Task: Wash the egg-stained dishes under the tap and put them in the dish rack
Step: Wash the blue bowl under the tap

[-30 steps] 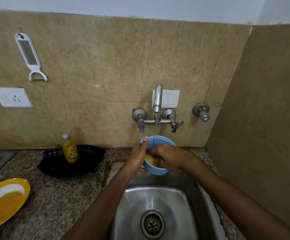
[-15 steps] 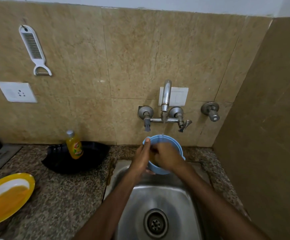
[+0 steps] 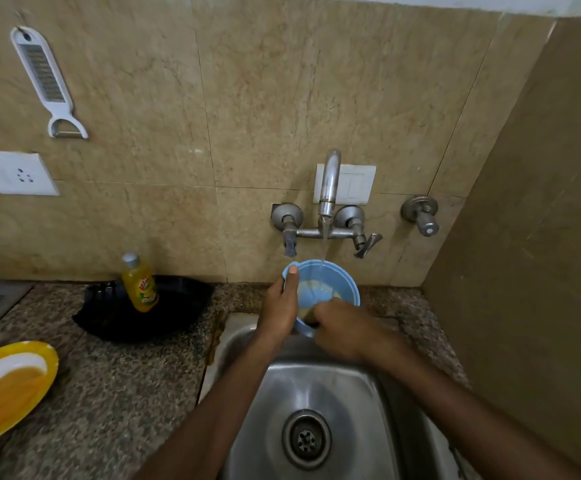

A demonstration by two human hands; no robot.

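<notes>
Water point(image 3: 323, 247) is now seen running from the tap point(image 3: 328, 181) into the bowl point(image 3: 337, 282), which is gripped at its rim by the left hand point(image 3: 280, 306) over the sink point(image 3: 316, 393). The right hand point(image 3: 341, 332) has its fingers hidden inside, so their state cannot be told. Rinsing is judged begun.

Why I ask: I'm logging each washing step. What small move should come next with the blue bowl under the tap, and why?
Probably rub the fingers of the right hand round the inner wall of the round blue plastic bowl. Yellowish egg film shows inside it, the water stream from the curved steel tap falls into it, and the left hand grips its rim.
</notes>
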